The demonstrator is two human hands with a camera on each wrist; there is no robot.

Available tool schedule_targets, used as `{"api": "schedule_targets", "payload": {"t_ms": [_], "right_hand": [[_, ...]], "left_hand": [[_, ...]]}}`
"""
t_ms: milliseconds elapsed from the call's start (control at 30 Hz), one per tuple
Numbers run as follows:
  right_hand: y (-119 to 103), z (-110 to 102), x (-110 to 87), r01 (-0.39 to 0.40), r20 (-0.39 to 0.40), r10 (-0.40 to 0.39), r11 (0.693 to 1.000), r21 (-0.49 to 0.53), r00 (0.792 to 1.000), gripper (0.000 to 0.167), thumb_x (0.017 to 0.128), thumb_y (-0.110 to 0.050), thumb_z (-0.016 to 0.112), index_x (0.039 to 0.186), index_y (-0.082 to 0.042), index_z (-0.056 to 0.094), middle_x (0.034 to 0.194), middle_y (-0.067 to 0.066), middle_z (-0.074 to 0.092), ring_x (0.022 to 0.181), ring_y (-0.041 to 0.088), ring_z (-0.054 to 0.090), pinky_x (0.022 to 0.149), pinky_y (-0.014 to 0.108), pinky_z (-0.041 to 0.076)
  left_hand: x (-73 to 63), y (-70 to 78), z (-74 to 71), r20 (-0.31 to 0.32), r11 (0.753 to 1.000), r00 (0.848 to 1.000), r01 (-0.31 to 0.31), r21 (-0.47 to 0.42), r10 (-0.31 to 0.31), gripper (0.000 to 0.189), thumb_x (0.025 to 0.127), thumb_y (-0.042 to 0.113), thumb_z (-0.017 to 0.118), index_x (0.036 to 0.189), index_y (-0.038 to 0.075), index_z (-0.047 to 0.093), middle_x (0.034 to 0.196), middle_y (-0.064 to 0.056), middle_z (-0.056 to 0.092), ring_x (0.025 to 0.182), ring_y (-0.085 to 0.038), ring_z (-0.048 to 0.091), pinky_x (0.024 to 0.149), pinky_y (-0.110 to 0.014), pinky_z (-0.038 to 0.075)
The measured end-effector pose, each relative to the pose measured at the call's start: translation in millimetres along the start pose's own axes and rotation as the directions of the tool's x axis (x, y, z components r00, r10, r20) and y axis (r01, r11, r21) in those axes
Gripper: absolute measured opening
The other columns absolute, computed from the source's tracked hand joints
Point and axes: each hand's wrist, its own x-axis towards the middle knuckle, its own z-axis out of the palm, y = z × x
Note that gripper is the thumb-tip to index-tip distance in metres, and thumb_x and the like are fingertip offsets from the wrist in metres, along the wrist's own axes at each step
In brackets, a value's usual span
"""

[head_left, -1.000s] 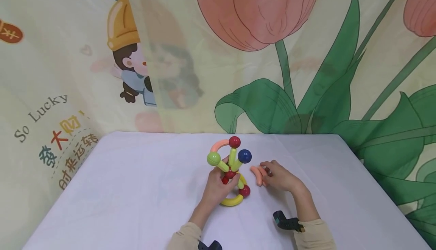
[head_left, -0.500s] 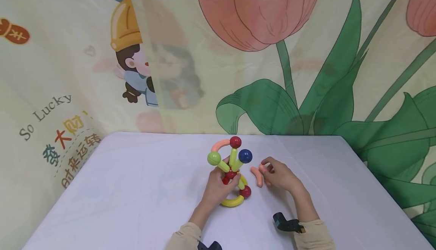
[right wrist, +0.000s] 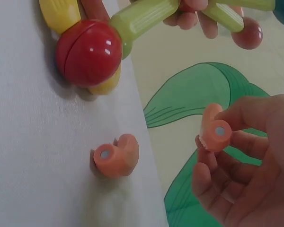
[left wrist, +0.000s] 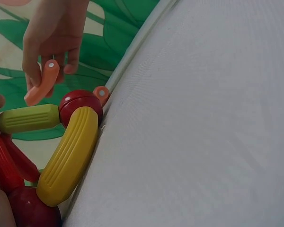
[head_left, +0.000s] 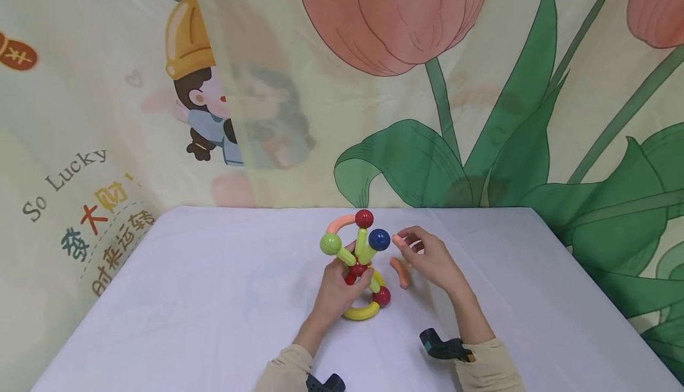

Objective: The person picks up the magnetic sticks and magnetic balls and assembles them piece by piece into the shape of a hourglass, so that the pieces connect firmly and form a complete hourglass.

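My left hand (head_left: 338, 288) grips the middle of a magnetic ball-and-rod figure near its central red ball (head_left: 358, 269). Light green rods fan upward from there to a green ball (head_left: 331, 243), a dark blue ball (head_left: 379, 239) and a red ball (head_left: 364, 218). A curved orange rod (head_left: 340, 222) joins the green ball and the top red one. Below, curved yellow rods (left wrist: 71, 156) and red balls form the base on the table. Between thumb and fingers my right hand (head_left: 430, 256) pinches another curved orange rod (right wrist: 215, 130), raised just right of the blue ball.
One more curved orange rod (head_left: 399, 272) lies on the white-covered table (head_left: 214, 297), right of the figure. A printed curtain (head_left: 278, 190) with tulips hangs behind the table's far edge. Black wrist cameras (head_left: 443, 344) sit near both sleeves.
My right hand has lifted one of the two orange rods off the table and carried it up and left, close to the blue ball. My left hand keeps its grip on the figure.
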Motion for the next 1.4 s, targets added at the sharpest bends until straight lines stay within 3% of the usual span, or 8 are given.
{"api": "schedule_targets", "payload": {"t_ms": [233, 467, 733, 933, 1033, 1133, 1267, 1400], "right_hand": [[-9.2, 7.3, 1.0, 0.062, -0.058, -0.058, 0.996, 0.064, 0.997, 0.035, 0.092, -0.033, 0.06, 0.121, -0.014, 0.057, 0.113, 0.01, 0.06, 0.097, 0.024, 0.055, 0.074, 0.029, 0.051], [-20.5, 12.6, -2.5, 0.155, -0.108, -0.138, 0.973, 0.169, 0.985, 0.03, 0.093, -0.022, 0.059, 0.122, -0.015, 0.058, 0.113, 0.008, 0.06, 0.097, 0.022, 0.055, 0.079, 0.03, 0.048], [-37.4, 13.6, -11.1, 0.201, -0.137, -0.172, 0.95, 0.239, 0.976, 0.033, 0.092, -0.022, 0.06, 0.124, -0.011, 0.058, 0.113, 0.009, 0.06, 0.099, 0.022, 0.055, 0.079, 0.024, 0.048], [-43.2, 15.7, -12.8, 0.19, -0.148, -0.151, 0.934, 0.302, 0.978, 0.034, 0.092, -0.019, 0.06, 0.125, -0.01, 0.057, 0.117, 0.011, 0.059, 0.098, 0.023, 0.055, 0.076, 0.023, 0.049], [-33.7, 18.1, -7.8, 0.173, -0.1, -0.147, 0.927, 0.334, 0.984, 0.034, 0.094, -0.022, 0.058, 0.127, -0.014, 0.055, 0.119, 0.009, 0.058, 0.095, 0.021, 0.057, 0.076, 0.027, 0.052], [-29.0, 15.7, -6.0, 0.129, 0.019, -0.146, 0.921, 0.368, 0.989, 0.034, 0.096, -0.023, 0.054, 0.129, -0.015, 0.052, 0.114, 0.012, 0.059, 0.091, 0.024, 0.059, 0.078, 0.035, 0.054], [-21.5, 9.1, -4.8, 0.092, 0.177, -0.172, 0.916, 0.39, 0.969, 0.037, 0.097, -0.029, 0.051, 0.132, -0.015, 0.048, 0.101, 0.015, 0.061, 0.089, 0.031, 0.059, 0.082, 0.041, 0.05], [-15.4, 1.8, -5.3, 0.064, 0.237, -0.17, 0.915, 0.398, 0.956, 0.042, 0.095, -0.031, 0.053, 0.134, -0.018, 0.045, 0.101, 0.013, 0.062, 0.094, 0.035, 0.06, 0.087, 0.047, 0.048]], "left_hand": [[-0.1, -0.5, -3.2, 0.0, 1.0, 1.0, 0.015, 0.006, -0.015, 0.051, 0.087, 0.024, 0.067, 0.133, 0.028, 0.046, 0.109, 0.003, 0.064, 0.105, -0.013, 0.061, 0.093, -0.029, 0.05], [-0.7, -1.6, -3.2, 0.002, 1.0, 1.0, 0.01, 0.02, -0.01, 0.051, 0.087, 0.021, 0.066, 0.134, 0.027, 0.046, 0.109, 0.005, 0.064, 0.104, -0.01, 0.061, 0.094, -0.027, 0.049], [0.5, 0.7, -2.3, 0.011, 0.999, 1.0, -0.018, 0.027, 0.018, 0.048, 0.088, 0.023, 0.065, 0.132, 0.026, 0.046, 0.108, 0.004, 0.064, 0.103, -0.011, 0.06, 0.093, -0.028, 0.049], [1.0, 7.6, -1.9, 0.006, 1.0, 1.0, 0.002, 0.025, -0.002, 0.049, 0.088, 0.018, 0.065, 0.134, 0.021, 0.047, 0.109, -0.001, 0.065, 0.104, -0.015, 0.062, 0.095, -0.034, 0.049], [2.0, 1.1, -0.9, 0.001, 1.0, 1.0, -0.005, 0.022, 0.005, 0.052, 0.088, 0.022, 0.065, 0.136, 0.025, 0.045, 0.11, 0.002, 0.065, 0.105, -0.013, 0.061, 0.095, -0.034, 0.049], [1.7, 0.0, -1.6, 0.003, 1.0, 1.0, -0.015, 0.017, 0.015, 0.054, 0.088, 0.024, 0.065, 0.137, 0.028, 0.044, 0.11, 0.003, 0.065, 0.105, -0.012, 0.061, 0.095, -0.033, 0.049], [1.6, -0.9, -1.8, 0.01, 1.0, 1.0, -0.016, 0.0, 0.016, 0.054, 0.088, 0.025, 0.065, 0.137, 0.033, 0.043, 0.11, 0.001, 0.065, 0.103, -0.011, 0.061, 0.092, -0.029, 0.05], [1.9, -1.1, -1.9, 0.01, 1.0, 1.0, -0.015, -0.016, 0.015, 0.055, 0.088, 0.026, 0.064, 0.137, 0.04, 0.042, 0.115, -0.003, 0.065, 0.1, -0.009, 0.061, 0.09, -0.027, 0.049]]}}
